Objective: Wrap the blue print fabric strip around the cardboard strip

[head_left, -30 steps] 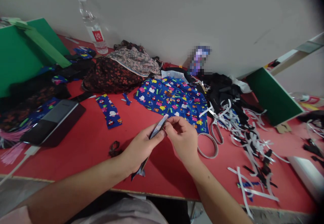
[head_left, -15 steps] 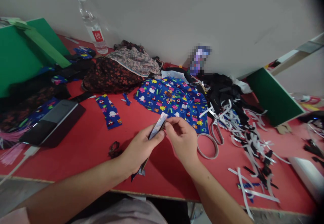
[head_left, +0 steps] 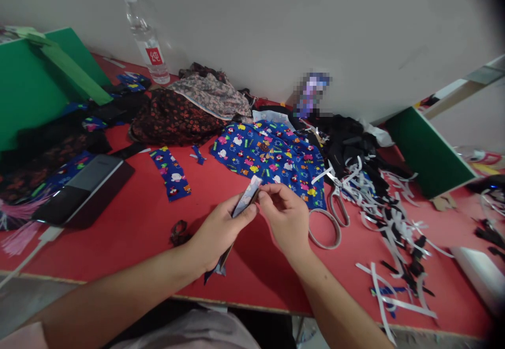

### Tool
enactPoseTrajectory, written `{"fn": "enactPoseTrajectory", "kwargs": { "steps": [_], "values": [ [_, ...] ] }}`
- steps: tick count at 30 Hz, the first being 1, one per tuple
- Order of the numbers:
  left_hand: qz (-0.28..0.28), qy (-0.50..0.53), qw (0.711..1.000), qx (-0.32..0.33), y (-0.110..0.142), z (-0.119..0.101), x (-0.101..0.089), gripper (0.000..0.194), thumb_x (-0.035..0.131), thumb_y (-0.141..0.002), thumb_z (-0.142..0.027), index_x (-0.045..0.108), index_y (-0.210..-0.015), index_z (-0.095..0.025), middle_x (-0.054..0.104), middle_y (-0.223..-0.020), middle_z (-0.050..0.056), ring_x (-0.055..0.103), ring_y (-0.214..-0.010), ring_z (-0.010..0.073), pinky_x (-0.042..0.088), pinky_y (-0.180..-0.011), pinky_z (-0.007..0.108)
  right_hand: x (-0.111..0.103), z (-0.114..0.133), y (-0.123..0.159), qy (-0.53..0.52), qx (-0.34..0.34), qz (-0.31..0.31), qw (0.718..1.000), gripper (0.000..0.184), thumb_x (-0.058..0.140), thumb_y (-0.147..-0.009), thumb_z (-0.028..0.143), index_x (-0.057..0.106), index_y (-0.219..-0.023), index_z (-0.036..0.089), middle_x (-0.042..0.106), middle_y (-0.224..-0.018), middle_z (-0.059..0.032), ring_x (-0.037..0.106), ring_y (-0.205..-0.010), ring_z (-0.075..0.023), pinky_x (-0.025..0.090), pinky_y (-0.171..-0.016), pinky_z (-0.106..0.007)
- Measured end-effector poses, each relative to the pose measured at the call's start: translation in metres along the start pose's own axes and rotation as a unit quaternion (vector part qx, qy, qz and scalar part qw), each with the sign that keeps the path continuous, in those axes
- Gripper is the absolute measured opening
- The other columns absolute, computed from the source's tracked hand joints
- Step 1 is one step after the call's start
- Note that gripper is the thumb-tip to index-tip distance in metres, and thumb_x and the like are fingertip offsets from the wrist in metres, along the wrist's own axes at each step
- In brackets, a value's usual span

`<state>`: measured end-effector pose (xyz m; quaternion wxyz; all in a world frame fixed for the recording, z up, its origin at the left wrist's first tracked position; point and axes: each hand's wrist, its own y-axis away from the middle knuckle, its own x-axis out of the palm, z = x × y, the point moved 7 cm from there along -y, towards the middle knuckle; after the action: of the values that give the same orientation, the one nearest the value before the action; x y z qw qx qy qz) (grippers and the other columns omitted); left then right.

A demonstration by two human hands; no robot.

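Note:
Both my hands meet over the red table (head_left: pixel 134 222) and hold one narrow folded fabric strip (head_left: pixel 246 199). My left hand (head_left: pixel 219 230) pinches the strip along its middle, and the lower end hangs out below the palm near the table's front edge. My right hand (head_left: pixel 286 217) pinches the strip's upper end with thumb and fingertips. Just behind the hands lies a blue cartoon-print cloth (head_left: pixel 272 159). Scissors (head_left: pixel 335 204) with grey loop handles rest right of my right hand.
A heap of white and black cut strips (head_left: pixel 390 222) spreads at the right. A blue print strip (head_left: pixel 171 172), dark floral cloths (head_left: pixel 173 120), a water bottle (head_left: pixel 145 36), green boards (head_left: pixel 35 80) and a black device (head_left: pixel 84 188) lie at the left and back.
The strip's upper end has tilted up a little between my fingers. Both hands stay in nearly the same place.

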<state>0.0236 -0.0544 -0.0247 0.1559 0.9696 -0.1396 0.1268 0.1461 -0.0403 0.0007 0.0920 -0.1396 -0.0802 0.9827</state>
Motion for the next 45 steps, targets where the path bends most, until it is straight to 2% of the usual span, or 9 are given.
{"fn": "enactPoseTrajectory", "kwargs": {
  "steps": [2, 4, 7, 13, 25, 34, 40, 45],
  "values": [
    [-0.009, -0.006, 1.0, -0.01, -0.001, 0.002, -0.002, 0.029, 0.061, -0.081, -0.04, 0.065, -0.101, -0.02, 0.064, -0.084, 0.0, 0.055, -0.085, 0.0156, 0.039, -0.081, 0.026, 0.0, 0.001, 0.0, -0.001, 0.002, 0.002, 1.0, 0.007, 0.059, -0.078, 0.022, 0.065, -0.079, 0.019, 0.067, -0.073, 0.0006, 0.063, -0.064, -0.0122, 0.051, -0.06, -0.022],
    [-0.017, -0.013, 1.0, -0.02, -0.002, 0.004, -0.004, 0.026, 0.061, -0.08, -0.042, 0.065, -0.091, -0.019, 0.057, -0.07, -0.003, 0.047, -0.069, 0.0121, 0.037, -0.068, 0.023, 0.0, 0.001, -0.001, 0.001, 0.004, 0.003, 1.0, 0.007, 0.059, -0.079, 0.023, 0.065, -0.079, 0.02, 0.067, -0.072, 0.0006, 0.063, -0.062, -0.0119, 0.051, -0.058, -0.022],
    [-0.009, -0.007, 1.0, -0.029, -0.003, 0.007, -0.005, 0.027, 0.06, -0.08, -0.044, 0.063, -0.089, -0.018, 0.047, -0.064, -0.005, 0.038, -0.062, 0.0102, 0.031, -0.06, 0.022, 0.0, 0.002, -0.001, 0.005, 0.003, 0.004, 1.0, 0.007, 0.059, -0.079, 0.023, 0.065, -0.079, 0.02, 0.067, -0.072, 0.0007, 0.063, -0.061, -0.0118, 0.051, -0.058, -0.022],
    [0.004, -0.011, 0.999, -0.044, -0.003, 0.013, -0.005, 0.029, 0.057, -0.082, -0.047, 0.058, -0.089, -0.018, 0.042, -0.066, -0.004, 0.036, -0.063, 0.0103, 0.029, -0.059, 0.024, 0.001, 0.001, -0.001, 0.014, 0.005, 0.007, 1.0, 0.007, 0.059, -0.08, 0.024, 0.065, -0.08, 0.02, 0.067, -0.073, 0.0007, 0.062, -0.061, -0.0116, 0.051, -0.058, -0.021],
    [0.0, 0.026, 0.998, -0.059, -0.005, 0.013, -0.004, 0.025, 0.06, -0.08, -0.042, 0.057, -0.087, -0.018, 0.043, -0.068, -0.004, 0.037, -0.062, 0.0092, 0.031, -0.06, 0.023, 0.001, -0.001, -0.003, 0.036, 0.002, 0.02, 0.999, 0.009, 0.056, -0.082, 0.026, 0.064, -0.081, 0.02, 0.066, -0.074, 0.0005, 0.061, -0.063, -0.0117, 0.05, -0.06, -0.022],
    [0.002, 0.006, 0.999, -0.049, -0.003, 0.011, -0.004, 0.028, 0.059, -0.08, -0.045, 0.058, -0.084, -0.018, 0.045, -0.067, -0.004, 0.038, -0.062, 0.0107, 0.031, -0.06, 0.024, -0.001, 0.016, -0.003, 0.152, -0.093, 0.025, 0.984, 0.009, 0.054, -0.082, 0.023, 0.064, -0.081, 0.022, 0.066, -0.077, -0.0001, 0.061, -0.07, -0.0139, 0.049, -0.067, -0.025],
    [-0.007, -0.034, 0.999, -0.025, -0.001, 0.005, -0.005, 0.028, 0.058, -0.081, -0.045, 0.059, -0.083, -0.018, 0.042, -0.065, -0.004, 0.036, -0.062, 0.0112, 0.029, -0.058, 0.024, -0.001, 0.011, -0.003, 0.11, -0.053, 0.032, 0.992, 0.008, 0.056, -0.08, 0.022, 0.064, -0.079, 0.021, 0.066, -0.075, 0.0013, 0.061, -0.065, -0.0123, 0.048, -0.063, -0.023],
    [-0.012, -0.028, 0.999, -0.019, 0.0, 0.001, -0.004, 0.024, 0.06, -0.081, -0.041, 0.06, -0.076, -0.018, 0.046, -0.062, -0.005, 0.04, -0.062, 0.0109, 0.034, -0.063, 0.023, -0.001, 0.007, -0.002, 0.092, -0.034, 0.023, 0.995, 0.008, 0.057, -0.08, 0.023, 0.065, -0.08, 0.021, 0.067, -0.076, 0.001, 0.062, -0.067, -0.0125, 0.048, -0.064, -0.024]
  ]
}}
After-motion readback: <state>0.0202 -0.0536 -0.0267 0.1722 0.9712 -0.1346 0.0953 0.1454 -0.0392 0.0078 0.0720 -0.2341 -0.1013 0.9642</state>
